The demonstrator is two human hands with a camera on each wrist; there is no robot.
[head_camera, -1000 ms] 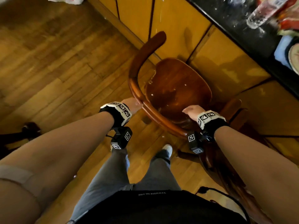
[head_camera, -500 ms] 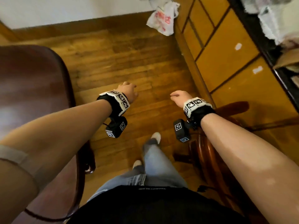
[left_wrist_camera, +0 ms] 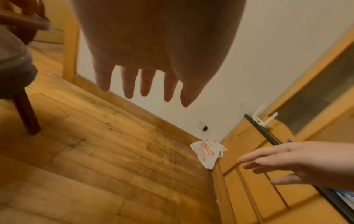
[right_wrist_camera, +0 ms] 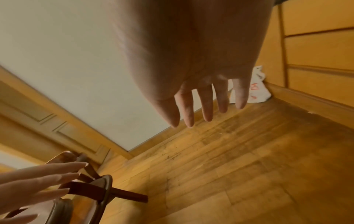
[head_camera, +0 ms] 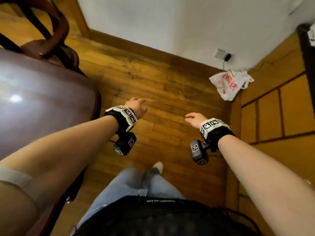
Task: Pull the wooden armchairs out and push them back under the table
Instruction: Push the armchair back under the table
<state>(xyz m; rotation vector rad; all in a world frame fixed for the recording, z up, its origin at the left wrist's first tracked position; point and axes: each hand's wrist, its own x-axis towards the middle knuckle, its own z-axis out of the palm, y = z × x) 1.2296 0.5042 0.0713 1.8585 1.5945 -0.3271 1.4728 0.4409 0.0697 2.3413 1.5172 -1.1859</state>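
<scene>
A dark wooden armchair [head_camera: 57,29] stands at the top left of the head view, tucked against the glossy dark table [head_camera: 42,103]. My left hand [head_camera: 136,107] hovers over the floor just right of the table's edge, fingers straight and holding nothing. My right hand [head_camera: 194,118] floats further right, also empty. The left wrist view shows the left hand [left_wrist_camera: 143,84] with spread fingers and the right hand [left_wrist_camera: 287,163] beside it. In the right wrist view, the right hand [right_wrist_camera: 201,103] hangs loose. Neither hand touches a chair.
A white plastic bag [head_camera: 230,84] with red print lies on the wooden floor in the corner, below a wall socket [head_camera: 221,53]. Yellow wooden cabinets [head_camera: 281,113] line the right side. A table leg [left_wrist_camera: 26,115] stands at the left. My legs are below.
Both hands let go of the armchair they gripped a second ago, and it has left the view. I have turned left; the table and another chair now show. The fingers have straightened.
</scene>
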